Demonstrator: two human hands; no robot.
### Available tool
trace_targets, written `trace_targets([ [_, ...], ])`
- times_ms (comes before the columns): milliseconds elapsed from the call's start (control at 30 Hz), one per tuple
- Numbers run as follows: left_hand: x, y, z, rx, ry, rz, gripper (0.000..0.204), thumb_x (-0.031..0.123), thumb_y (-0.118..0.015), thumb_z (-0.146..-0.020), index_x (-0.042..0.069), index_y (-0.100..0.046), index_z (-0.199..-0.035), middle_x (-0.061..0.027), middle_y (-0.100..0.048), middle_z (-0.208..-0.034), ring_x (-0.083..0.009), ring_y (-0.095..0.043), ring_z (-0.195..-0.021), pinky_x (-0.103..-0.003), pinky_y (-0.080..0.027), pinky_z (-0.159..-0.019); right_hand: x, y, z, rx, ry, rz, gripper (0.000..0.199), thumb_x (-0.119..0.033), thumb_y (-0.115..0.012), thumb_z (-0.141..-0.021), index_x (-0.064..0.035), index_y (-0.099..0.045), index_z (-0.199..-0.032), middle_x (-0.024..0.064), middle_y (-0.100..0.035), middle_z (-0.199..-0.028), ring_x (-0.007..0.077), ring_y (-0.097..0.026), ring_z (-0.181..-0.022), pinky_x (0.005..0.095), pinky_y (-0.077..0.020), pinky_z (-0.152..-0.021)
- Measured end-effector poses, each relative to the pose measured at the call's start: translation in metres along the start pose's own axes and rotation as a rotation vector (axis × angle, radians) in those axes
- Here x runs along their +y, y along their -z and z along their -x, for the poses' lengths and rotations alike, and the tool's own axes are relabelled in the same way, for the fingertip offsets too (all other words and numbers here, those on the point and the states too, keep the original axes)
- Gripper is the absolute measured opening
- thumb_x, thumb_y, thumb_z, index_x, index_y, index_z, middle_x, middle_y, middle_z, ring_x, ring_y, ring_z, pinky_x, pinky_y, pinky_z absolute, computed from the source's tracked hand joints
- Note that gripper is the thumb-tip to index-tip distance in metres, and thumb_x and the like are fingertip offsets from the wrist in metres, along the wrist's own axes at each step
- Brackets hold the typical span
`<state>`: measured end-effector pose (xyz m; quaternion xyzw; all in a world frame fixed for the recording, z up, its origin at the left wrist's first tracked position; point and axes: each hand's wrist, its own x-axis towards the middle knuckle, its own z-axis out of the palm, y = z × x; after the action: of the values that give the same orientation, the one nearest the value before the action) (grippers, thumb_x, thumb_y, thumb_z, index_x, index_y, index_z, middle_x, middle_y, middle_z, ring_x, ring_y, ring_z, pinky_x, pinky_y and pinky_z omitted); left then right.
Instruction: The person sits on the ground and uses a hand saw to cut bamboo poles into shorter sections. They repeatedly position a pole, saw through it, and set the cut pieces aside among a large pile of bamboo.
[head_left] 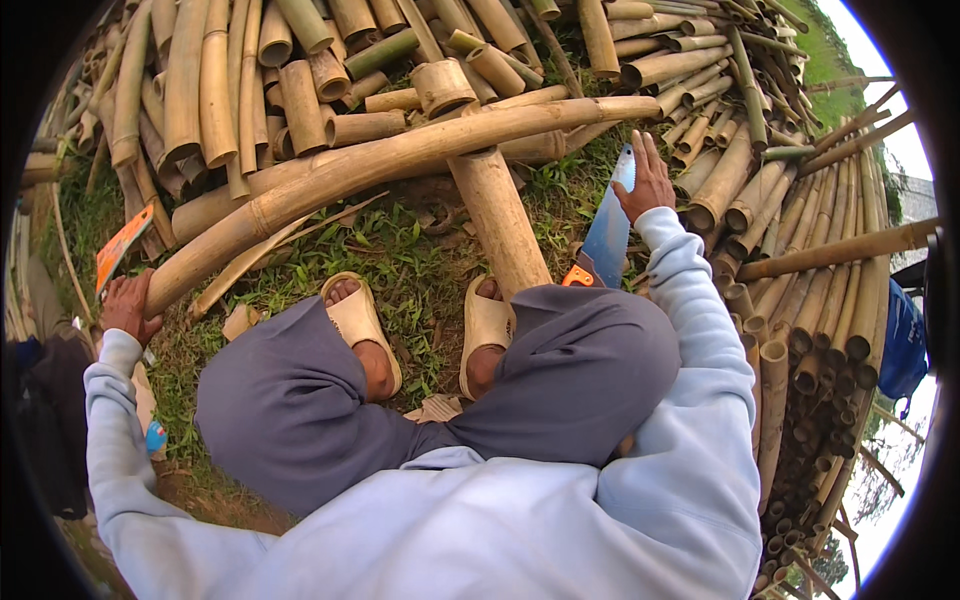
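Matt, dry tan bamboo pole [400, 160]; smooth bluish metal saw blade [608, 230]; soft grey cloth sleeves [690, 300]

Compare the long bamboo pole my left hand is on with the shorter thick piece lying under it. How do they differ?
The long bamboo pole runs slanted across the grass, from the left hand up toward the stack; the short thick piece points toward the feet, crossing beneath it. The long pole is much longer and shows several node rings; the short piece looks smooth and stubby. The left hand grips the long pole's end, while no hand touches the short piece. Both are dry, tan bamboo.
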<state>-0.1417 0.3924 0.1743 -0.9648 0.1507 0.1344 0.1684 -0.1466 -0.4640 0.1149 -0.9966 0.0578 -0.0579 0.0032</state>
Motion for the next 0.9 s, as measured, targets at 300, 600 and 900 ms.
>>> trace_targets([
  [300,0.065,-0.121,-0.001,0.181,0.475,-0.028,0.087,0.011,-0.075,-0.079,0.018,-0.035,-0.156,-0.0056,-0.035,-0.163,-0.0273,-0.031,-0.151,-0.047,-0.024,-0.124,-0.049,0.01,-0.1,0.011,0.438,0.146,0.1,-0.016,-0.082,-0.079,-0.021,-0.025,-0.161,0.009,-0.031,-0.165,0.0339,-0.035,-0.149,0.0487,-0.0329,-0.12],
  [600,0.253,-0.032,-0.117,0.539,0.084,0.397,0.087,0.04,-0.077,-0.082,0.009,-0.038,-0.153,-0.012,-0.042,-0.156,-0.0279,-0.038,-0.146,-0.045,-0.025,-0.122,-0.055,-0.015,-0.13,-0.057,0.456,0.26,0.094,-0.017,-0.082,-0.078,-0.0259,-0.033,-0.159,0.0081,-0.046,-0.156,0.0299,-0.038,-0.147,0.0527,-0.0228,-0.122],
  [900,0.238,-0.045,-0.166,0.356,0.018,0.384,0.077,0.025,-0.086,-0.072,0.008,-0.051,-0.139,-0.0122,-0.06,-0.131,-0.0291,-0.057,-0.123,-0.043,-0.038,-0.112,-0.067,-0.013,-0.136,-0.011,0.541,0.273,0.069,-0.02,-0.082,-0.077,-0.0175,-0.054,-0.14,0.0047,-0.061,-0.133,0.0249,-0.055,-0.127,0.052,-0.0229,-0.121],
])
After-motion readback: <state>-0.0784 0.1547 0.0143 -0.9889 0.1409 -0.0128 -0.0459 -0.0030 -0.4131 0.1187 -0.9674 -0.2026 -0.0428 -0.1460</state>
